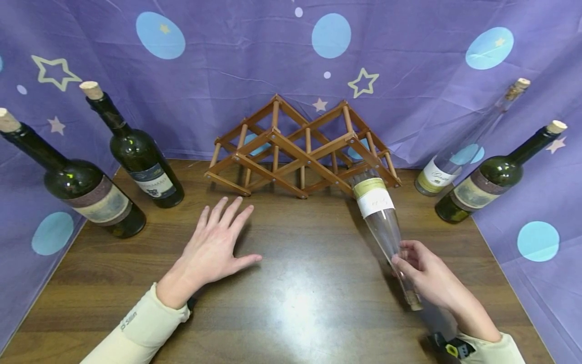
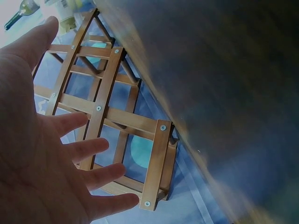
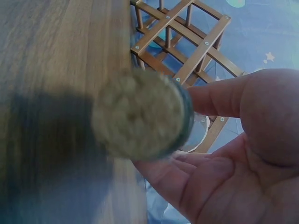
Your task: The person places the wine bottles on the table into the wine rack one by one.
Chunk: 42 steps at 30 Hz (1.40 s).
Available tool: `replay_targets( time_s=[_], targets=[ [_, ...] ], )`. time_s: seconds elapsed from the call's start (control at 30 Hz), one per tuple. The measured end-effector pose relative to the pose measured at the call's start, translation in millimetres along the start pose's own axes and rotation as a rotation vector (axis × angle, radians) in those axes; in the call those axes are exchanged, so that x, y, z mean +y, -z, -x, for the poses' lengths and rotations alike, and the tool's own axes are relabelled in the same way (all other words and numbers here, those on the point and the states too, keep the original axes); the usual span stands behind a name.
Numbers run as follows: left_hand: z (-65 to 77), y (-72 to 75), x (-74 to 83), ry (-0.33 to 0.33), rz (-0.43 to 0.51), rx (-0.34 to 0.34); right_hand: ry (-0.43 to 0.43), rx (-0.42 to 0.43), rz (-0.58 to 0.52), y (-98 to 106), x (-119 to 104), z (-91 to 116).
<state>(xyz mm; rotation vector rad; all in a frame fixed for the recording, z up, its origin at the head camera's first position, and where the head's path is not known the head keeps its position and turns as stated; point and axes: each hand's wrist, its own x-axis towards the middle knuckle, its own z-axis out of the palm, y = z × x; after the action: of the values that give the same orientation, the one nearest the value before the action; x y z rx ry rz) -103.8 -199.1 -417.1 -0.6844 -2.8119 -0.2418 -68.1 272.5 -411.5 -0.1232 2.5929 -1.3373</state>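
Left sleeve, yours: long, pale cream, finished with a cuff at your wrist. Marking: one short line of dark lettering printed near the cuff, too small to read surely. Fitting: small black piece on the thumb side, at the cuff's edge, mostly hidden. Left hand, yours: bare, slim fingers with rounded tips.

Right sleeve, yours: matching pale cream, only its end in view. Fitting: black wrist unit with a bright yellow patch. Right hand, yours: bare; your wrist camera shows a full, rounded thumb base and a creased palm.
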Motion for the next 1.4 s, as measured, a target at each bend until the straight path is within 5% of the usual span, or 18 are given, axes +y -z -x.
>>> replay_targets(
  time_s=[0.73, 1.4],
  targets=[
    [-0.3, 0.0, -0.5, 0.004, 0.007, -0.008, 0.061, 0.015, -0.011, -6.0, -13.1, -24.8],
    [0.1, -0.1, -1.2, 0.001, -0.007, -0.015, 0.021, -0.007, -0.077, -2.0, -25.8, -49.4]
  ],
)
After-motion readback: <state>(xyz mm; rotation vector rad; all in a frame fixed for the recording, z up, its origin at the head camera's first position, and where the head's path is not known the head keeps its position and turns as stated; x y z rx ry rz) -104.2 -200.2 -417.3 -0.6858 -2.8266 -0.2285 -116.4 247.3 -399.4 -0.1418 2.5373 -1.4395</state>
